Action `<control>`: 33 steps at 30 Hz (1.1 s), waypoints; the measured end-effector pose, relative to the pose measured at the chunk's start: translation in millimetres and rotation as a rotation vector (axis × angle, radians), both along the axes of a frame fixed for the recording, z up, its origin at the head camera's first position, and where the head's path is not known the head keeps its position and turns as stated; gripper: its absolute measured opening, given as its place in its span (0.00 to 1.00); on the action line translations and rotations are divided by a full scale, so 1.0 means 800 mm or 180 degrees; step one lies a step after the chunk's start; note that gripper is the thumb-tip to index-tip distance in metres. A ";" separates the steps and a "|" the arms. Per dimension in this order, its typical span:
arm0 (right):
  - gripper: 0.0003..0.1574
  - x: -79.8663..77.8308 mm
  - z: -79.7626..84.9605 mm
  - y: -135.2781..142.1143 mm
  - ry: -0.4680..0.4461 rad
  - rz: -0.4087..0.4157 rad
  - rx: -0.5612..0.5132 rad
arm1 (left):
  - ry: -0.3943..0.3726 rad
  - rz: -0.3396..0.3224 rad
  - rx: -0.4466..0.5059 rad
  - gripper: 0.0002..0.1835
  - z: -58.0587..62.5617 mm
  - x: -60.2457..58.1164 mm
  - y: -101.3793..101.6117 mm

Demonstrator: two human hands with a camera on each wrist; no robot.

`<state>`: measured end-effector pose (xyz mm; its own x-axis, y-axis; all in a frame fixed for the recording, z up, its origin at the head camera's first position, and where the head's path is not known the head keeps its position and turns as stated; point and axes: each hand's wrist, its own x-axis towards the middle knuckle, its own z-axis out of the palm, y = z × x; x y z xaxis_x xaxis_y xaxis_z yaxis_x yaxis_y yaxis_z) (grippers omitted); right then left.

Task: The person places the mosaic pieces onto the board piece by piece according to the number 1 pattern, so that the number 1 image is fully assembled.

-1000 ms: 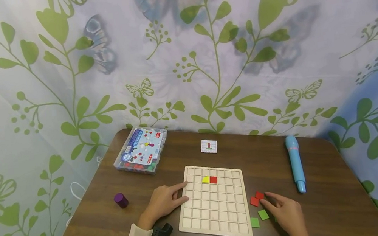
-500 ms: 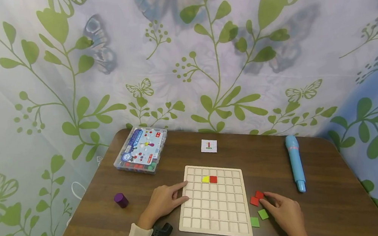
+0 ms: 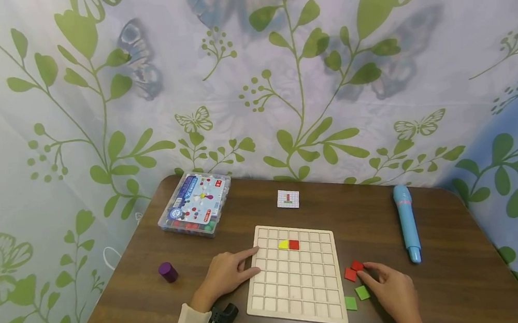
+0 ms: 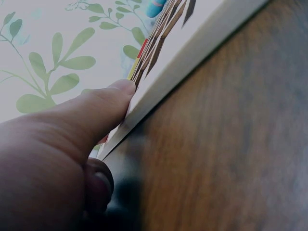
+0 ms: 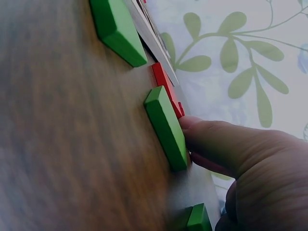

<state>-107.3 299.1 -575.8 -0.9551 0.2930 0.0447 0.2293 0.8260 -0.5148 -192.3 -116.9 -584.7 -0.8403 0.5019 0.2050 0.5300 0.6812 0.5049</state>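
A pale wooden grid board (image 3: 293, 278) lies on the table, with a yellow piece (image 3: 283, 244) and a red square tile (image 3: 294, 245) side by side in its second row. My left hand (image 3: 224, 274) touches the board's left edge with index finger and thumb extended. Right of the board, my right hand (image 3: 393, 291) has its thumb and index fingertips beside two loose red tiles (image 3: 350, 274). Close by lie a green tile (image 3: 362, 292) and another green tile (image 3: 350, 303) against the board. The right wrist view shows a further green tile (image 5: 199, 219) under the palm.
A small card (image 3: 288, 199) with a coloured grid pattern lies behind the board. At back left is a clear plastic box (image 3: 195, 204). A purple cylinder (image 3: 169, 272) stands left of my hand, and a blue microphone-shaped object (image 3: 407, 224) lies at right.
The head view has shifted very slightly. Both hands and all the tiles keep their places relative to the board.
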 end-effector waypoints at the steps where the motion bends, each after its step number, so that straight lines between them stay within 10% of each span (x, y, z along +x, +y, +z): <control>1: 0.28 0.000 0.000 0.000 0.0004 0.0000 -0.0003 | -0.0005 0.0000 0.0004 0.28 0.000 0.000 0.000; 24: 0.24 0.001 -0.003 -0.005 0.0380 -0.0244 -0.0169 | 0.0025 0.0004 0.0016 0.28 -0.001 0.001 -0.001; 33: 0.20 0.000 0.010 -0.024 0.0933 0.0014 -0.0179 | 0.0022 -0.0004 0.0003 0.28 -0.002 0.000 -0.002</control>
